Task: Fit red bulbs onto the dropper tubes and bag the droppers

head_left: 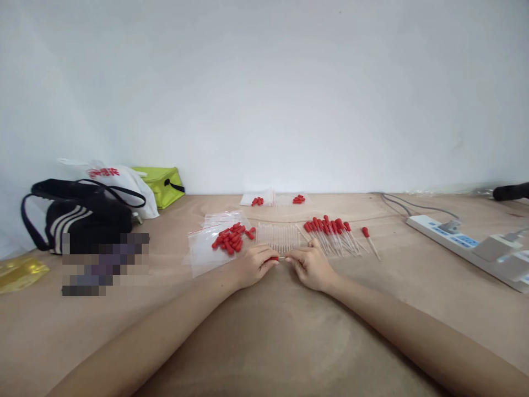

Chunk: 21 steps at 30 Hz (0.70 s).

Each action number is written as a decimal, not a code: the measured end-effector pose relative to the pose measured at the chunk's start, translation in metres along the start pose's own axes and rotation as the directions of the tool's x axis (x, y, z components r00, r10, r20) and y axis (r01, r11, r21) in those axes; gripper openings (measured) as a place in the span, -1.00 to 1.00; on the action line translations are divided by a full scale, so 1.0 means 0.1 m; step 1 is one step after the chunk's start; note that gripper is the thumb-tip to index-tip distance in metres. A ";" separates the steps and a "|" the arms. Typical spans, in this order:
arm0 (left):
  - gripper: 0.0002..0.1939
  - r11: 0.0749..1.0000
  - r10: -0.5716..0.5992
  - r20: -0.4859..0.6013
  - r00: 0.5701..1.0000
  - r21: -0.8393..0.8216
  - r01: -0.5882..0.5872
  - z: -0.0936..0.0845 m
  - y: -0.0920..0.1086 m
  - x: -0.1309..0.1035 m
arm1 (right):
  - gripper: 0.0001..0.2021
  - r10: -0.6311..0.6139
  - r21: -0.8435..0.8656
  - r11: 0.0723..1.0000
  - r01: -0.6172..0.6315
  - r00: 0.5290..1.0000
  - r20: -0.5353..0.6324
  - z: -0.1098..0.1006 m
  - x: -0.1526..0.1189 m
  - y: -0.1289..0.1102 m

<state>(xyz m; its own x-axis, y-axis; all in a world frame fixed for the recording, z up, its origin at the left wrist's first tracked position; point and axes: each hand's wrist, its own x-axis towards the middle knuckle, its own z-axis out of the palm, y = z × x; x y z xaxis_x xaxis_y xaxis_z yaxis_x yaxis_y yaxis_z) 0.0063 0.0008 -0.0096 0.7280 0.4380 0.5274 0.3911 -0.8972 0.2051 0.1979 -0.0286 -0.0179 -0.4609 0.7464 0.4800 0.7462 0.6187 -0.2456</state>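
Left hand [254, 266] pinched on a red bulb [274, 258], right hand [311, 267] pinched on a thin tube [282, 258]; the two line up mid-table [314, 336], can't tell if inserted. Tube row [276, 236] just beyond, toward the far edge. Loose bulbs [229, 238] left-edge side, partly on clear bags [201, 256]; capped droppers [334, 234] right-edge side.

Clock centred between left hand [253, 266] and right hand [312, 267], all on table [264, 342]: tubes [278, 234] at 12; two bulb clusters [298, 199] farther, 12, by wall [264, 99]; loose bulbs [230, 238] 10, partly on plastic bags [204, 259]; droppers [339, 224] 2; power strip [463, 241] 3; handbag [93, 218] 10, farther out, shopping bag [126, 179] behind; cooler bag [157, 179] 10–11.
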 end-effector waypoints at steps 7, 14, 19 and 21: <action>-0.77 0.998 0.030 -0.027 0.999 0.053 -0.029 0.00 -0.16 -0.04 | -0.78 -0.070 -0.251 0.965 0.082 0.996 0.055 -0.08 0.05 -0.04; -0.60 0.952 -0.222 -0.165 0.961 0.175 0.250 0.00 -0.12 -0.08 | -0.77 0.181 -0.270 0.941 -0.202 0.978 -0.101 -0.10 0.09 0.15; -0.70 0.925 -0.315 -0.128 0.941 0.182 0.334 0.00 -0.10 -0.08 | -0.78 0.503 -0.282 0.776 -0.564 0.823 -0.264 -0.08 0.17 0.48; -0.79 0.923 -0.316 -0.118 0.941 0.190 0.334 -0.01 -0.10 -0.07 | -0.79 0.544 -0.297 0.735 -0.610 0.791 -0.280 -0.06 0.20 0.54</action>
<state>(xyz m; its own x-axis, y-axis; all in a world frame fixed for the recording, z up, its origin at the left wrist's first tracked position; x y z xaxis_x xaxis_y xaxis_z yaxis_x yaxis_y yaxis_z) -0.0031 0.0062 -0.0148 0.4952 0.6892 0.5289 0.7113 -0.6712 0.2087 0.2322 0.0182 -0.0161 0.1755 0.8584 0.4820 0.9720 -0.0736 -0.2230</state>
